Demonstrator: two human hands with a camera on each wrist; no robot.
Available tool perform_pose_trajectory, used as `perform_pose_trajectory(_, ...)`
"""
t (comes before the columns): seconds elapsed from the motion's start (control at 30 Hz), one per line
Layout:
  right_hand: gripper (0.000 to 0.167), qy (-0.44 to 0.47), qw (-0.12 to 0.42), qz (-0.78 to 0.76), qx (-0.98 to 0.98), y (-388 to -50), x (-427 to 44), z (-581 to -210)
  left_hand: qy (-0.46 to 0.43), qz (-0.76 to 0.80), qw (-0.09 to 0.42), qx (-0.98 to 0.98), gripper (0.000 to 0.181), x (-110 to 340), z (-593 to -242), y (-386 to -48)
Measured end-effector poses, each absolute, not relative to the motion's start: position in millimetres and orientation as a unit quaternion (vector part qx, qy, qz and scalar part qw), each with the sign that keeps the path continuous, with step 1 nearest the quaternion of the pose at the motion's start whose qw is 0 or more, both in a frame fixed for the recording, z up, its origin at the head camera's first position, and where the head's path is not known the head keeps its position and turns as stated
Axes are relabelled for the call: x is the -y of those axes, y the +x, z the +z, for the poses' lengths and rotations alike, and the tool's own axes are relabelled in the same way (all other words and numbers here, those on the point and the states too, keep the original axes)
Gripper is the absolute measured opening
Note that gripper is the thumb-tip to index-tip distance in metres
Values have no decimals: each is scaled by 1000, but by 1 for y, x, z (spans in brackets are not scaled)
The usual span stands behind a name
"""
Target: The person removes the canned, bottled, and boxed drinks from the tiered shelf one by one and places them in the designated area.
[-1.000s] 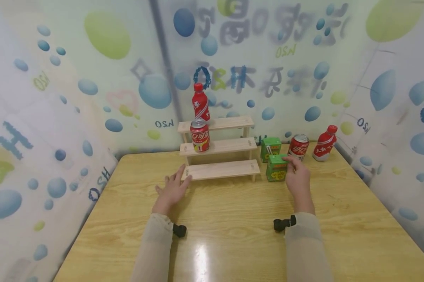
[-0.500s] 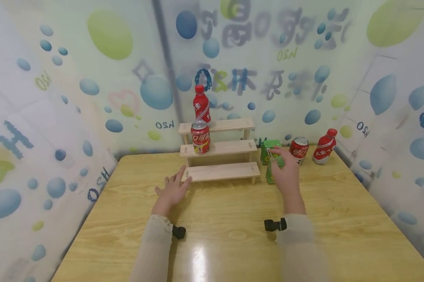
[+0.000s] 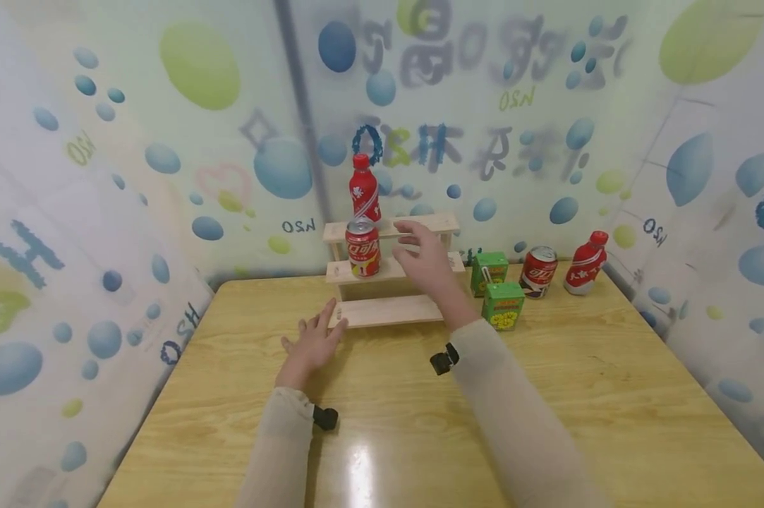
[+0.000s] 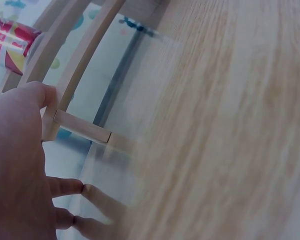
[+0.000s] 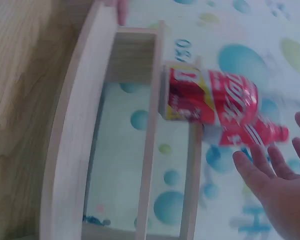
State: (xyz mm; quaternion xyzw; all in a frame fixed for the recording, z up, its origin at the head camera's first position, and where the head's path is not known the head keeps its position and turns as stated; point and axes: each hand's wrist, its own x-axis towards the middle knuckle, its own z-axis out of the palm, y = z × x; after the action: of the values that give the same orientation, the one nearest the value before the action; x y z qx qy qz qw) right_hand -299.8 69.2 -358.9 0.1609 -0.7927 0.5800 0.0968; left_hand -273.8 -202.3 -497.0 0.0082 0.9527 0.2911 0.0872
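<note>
A three-step wooden rack stands at the back of the table. On its middle step is a red cola can, and a red bottle stands behind it on the top step. My left hand rests its fingers on the left end of the lowest step; the left wrist view shows the thumb side against the wood. My right hand is over the rack, just right of the can, fingers spread and holding nothing. In the right wrist view, fingertips are apart from the can.
Right of the rack stand two green drink cartons, the front one and the rear one. Beside them are another red can and another red bottle. A patterned curtain hangs close behind the table.
My right hand has left the green cartons and moved left over the rack to beside the can. My left hand stays on the lowest step.
</note>
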Motion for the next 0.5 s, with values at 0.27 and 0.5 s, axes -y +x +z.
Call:
perform_pose_trajectory(0.27,67,156,51,500,850,-329,-25,-341,8,287,88,-954,78,202,-498,-274)
perform_pose_trajectory(0.5,76,142,16,469,871,-346,-12,-342,9,288,87,-953,78,201,-497,-273)
